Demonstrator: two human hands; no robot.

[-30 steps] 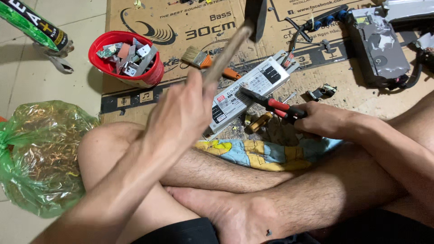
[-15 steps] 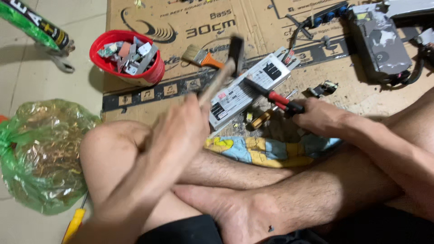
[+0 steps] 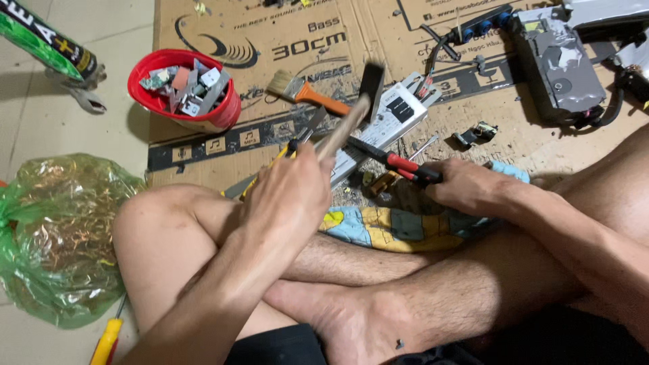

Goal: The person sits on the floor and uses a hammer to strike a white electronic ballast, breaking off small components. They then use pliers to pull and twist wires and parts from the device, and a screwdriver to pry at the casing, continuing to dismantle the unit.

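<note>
Raised higher than before, the wooden-handled steel hammer (image 3: 358, 101) is gripped by the left hand (image 3: 291, 196). A red-handled screwdriver (image 3: 395, 161) is clamped in the right hand (image 3: 466, 186). Printed brown cardboard (image 3: 270, 27) is spread over the pale tiled floor (image 3: 101, 34).

Your left hand (image 3: 287, 196), centre of frame: bare, no glove, no ring, no watch. Your left forearm, running to lower left: bare, no sleeve. Your right hand (image 3: 470, 186), right of centre: bare, no glove. Your right forearm, along right edge: bare, sleeveless. Your legs, across lower half: bare, hairy shins, bare knee at left. Your foot, bottom centre: bare, no sock, no shoe. Dark shorts (image 3: 277, 345) at bottom edge.
</note>
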